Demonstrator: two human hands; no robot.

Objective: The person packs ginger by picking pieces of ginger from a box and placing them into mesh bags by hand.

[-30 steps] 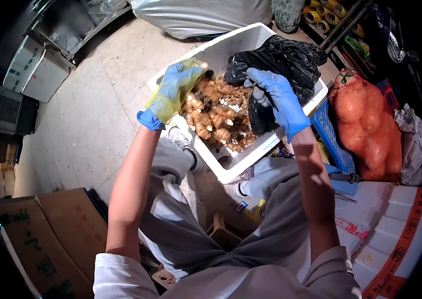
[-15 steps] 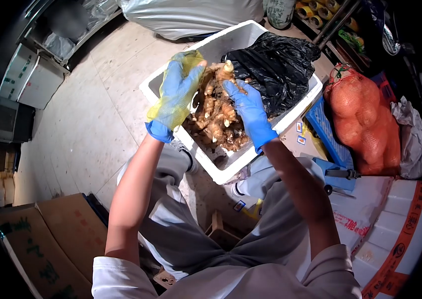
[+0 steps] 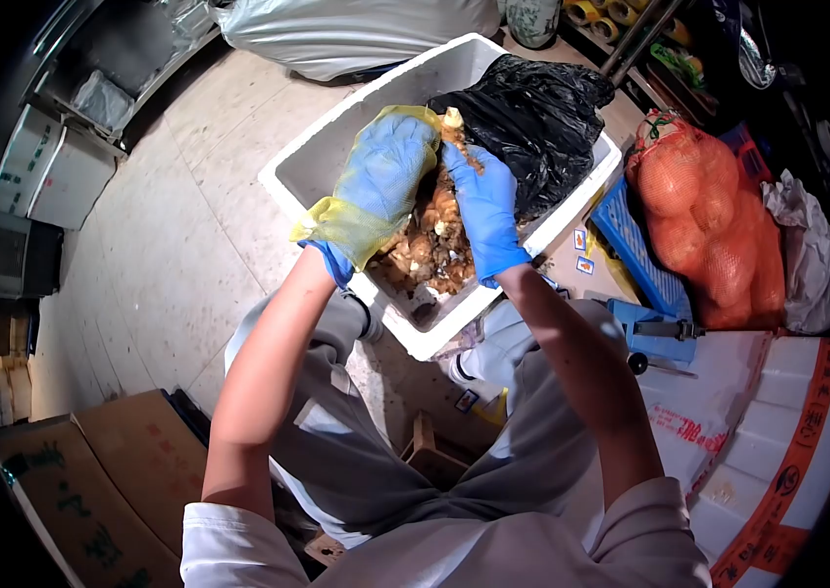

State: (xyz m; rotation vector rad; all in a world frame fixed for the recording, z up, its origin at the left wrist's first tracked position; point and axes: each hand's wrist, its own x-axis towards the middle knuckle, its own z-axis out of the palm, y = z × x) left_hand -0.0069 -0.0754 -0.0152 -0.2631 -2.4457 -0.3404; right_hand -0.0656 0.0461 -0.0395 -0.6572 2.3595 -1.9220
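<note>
1. Head view: I saw the right hand [image 3: 490,201] grasping ginger [image 3: 452,122] over the white box [image 3: 422,342]; the left hand's [image 3: 390,162] grip I couldn't tell.
2. I judged knobbly ends could snag the yellow mesh [image 3: 322,220], tugging ginger loose.

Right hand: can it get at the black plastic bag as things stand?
Probably yes: the black plastic bag lies right beside the right hand, in the same white foam box, with nothing visible between them. The fingers seem occupied with a piece of ginger, so it may need releasing first.
</note>
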